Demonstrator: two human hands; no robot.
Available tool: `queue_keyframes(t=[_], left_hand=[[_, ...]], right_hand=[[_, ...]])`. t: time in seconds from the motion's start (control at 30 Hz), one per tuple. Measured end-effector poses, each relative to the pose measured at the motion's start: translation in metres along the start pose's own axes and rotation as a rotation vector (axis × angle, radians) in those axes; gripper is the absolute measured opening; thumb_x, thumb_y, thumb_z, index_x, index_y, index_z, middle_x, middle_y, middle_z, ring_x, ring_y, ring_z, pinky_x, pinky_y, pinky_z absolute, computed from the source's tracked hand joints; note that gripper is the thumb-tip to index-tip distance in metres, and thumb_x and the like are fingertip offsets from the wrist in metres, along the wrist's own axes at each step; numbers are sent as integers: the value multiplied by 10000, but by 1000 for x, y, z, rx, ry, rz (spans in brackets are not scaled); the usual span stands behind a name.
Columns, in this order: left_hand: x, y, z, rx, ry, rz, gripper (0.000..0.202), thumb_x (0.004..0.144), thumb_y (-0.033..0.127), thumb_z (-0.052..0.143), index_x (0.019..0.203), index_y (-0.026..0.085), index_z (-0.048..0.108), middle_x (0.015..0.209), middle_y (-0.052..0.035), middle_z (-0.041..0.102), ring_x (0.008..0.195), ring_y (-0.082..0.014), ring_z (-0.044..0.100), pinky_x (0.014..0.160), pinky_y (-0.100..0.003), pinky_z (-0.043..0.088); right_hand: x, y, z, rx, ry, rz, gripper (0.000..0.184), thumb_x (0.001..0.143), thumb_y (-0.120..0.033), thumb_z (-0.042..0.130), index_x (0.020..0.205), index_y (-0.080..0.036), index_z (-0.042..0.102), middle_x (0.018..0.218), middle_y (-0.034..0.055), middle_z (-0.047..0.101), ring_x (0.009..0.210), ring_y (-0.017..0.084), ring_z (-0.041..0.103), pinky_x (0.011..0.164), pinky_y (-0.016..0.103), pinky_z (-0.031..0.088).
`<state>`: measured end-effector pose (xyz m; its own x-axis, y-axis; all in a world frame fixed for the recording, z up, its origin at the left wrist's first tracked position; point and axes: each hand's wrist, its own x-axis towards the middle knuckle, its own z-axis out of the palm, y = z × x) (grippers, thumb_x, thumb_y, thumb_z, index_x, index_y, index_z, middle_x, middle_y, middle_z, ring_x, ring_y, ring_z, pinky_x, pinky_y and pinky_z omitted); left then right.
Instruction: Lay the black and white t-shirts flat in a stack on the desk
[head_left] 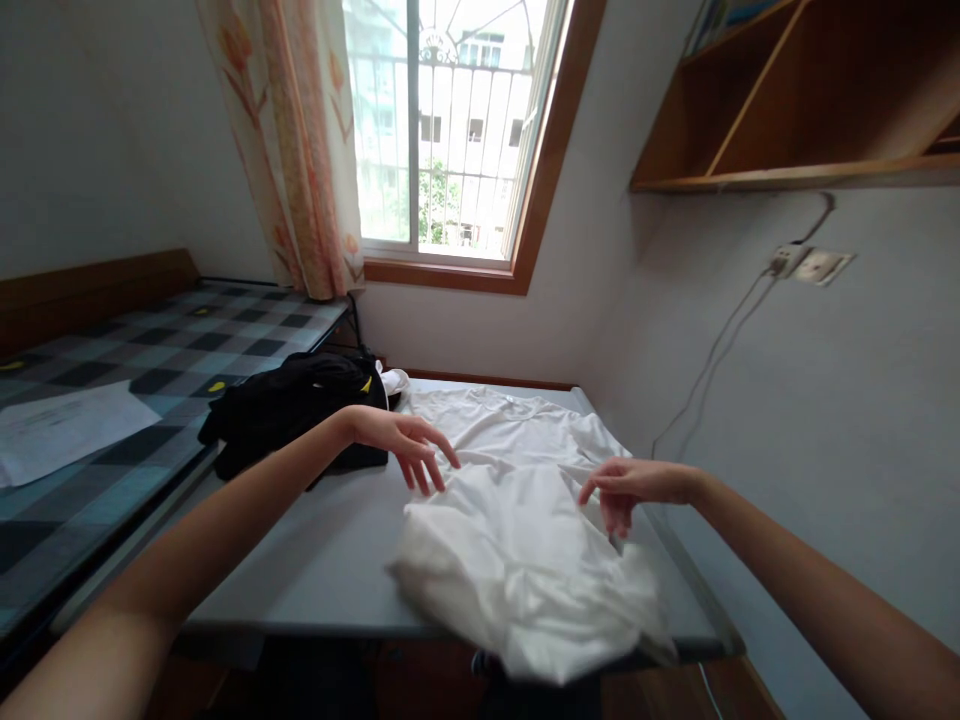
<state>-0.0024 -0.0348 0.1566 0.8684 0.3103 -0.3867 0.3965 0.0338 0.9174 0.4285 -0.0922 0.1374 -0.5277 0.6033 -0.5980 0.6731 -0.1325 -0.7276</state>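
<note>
A white shirt [517,510] lies spread over a pale grey table, its neckline toward the window. The near part is bunched and blurred by motion, and it hangs past the table's front edge. My left hand [401,440] hovers at the shirt's left side with fingers apart and pointing down. On the opposite side, my right hand [626,490] is over the shirt's right edge, fingers bent loosely downward. Neither hand appears to grip the cloth; whether the fingertips touch it is hard to see.
Black clothing or a black bag [300,400] is heaped at the table's left. The grey table [315,560] adjoins a bed with a checked cover [247,320], where a paper sheet [67,430] lies. A wall socket [810,263] with hanging cords and a wooden shelf [750,180] are at the right.
</note>
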Motion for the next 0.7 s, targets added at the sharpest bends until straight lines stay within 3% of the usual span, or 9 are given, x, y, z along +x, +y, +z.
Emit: queue_keyframes(t=[0.03,0.1,0.17,0.27,0.4,0.53,0.7], left_hand=[[1,-4,-3,64,53,16,519,813,539,654,1191,185,611,1052,-103,706,947,-247,681,804,-331,533],[11,-18,-15,202,323,59,516,843,542,605,1210,180,594,1102,-110,697,997,-237,666,826,-317,522],[26,-35,-30,370,577,41,490,857,505,582,1185,141,600,1094,-129,696,999,-236,659,819,-305,516],[50,-61,-44,626,712,-17,418,888,399,542,1200,128,603,1187,-134,663,1068,-226,630,888,-282,483],[73,-86,-42,927,723,-119,398,904,367,525,1256,192,590,1291,-110,606,1119,-240,602,959,-322,449],[86,-100,-35,1081,796,-166,330,900,319,527,1201,222,623,1250,-122,600,1150,-294,572,975,-413,431],[87,-105,-40,845,949,-177,457,821,174,575,1277,194,544,1156,-98,639,1051,-228,618,904,-302,457]], right_hand=[[2,4,-5,-8,69,6,695,756,-743,533,1016,-115,679,763,95,684,637,172,647,631,298,527],[11,13,-19,-110,355,4,651,742,-723,558,945,-119,692,788,105,690,661,181,645,638,289,513],[24,24,-34,-291,552,19,568,759,-664,566,913,-137,710,802,108,702,702,205,649,657,297,504],[44,40,-50,-575,694,68,394,792,-486,597,987,-172,734,970,119,720,852,240,661,778,314,499],[68,59,-55,-735,732,162,491,738,-373,673,1186,-173,682,1244,145,631,1048,276,630,906,323,469],[80,77,-56,-729,674,245,583,671,-258,712,1247,-202,640,1257,108,630,1137,266,593,932,307,456],[70,87,-65,-685,672,320,694,551,-32,629,1235,-148,641,1135,119,677,1019,244,639,822,255,476]])
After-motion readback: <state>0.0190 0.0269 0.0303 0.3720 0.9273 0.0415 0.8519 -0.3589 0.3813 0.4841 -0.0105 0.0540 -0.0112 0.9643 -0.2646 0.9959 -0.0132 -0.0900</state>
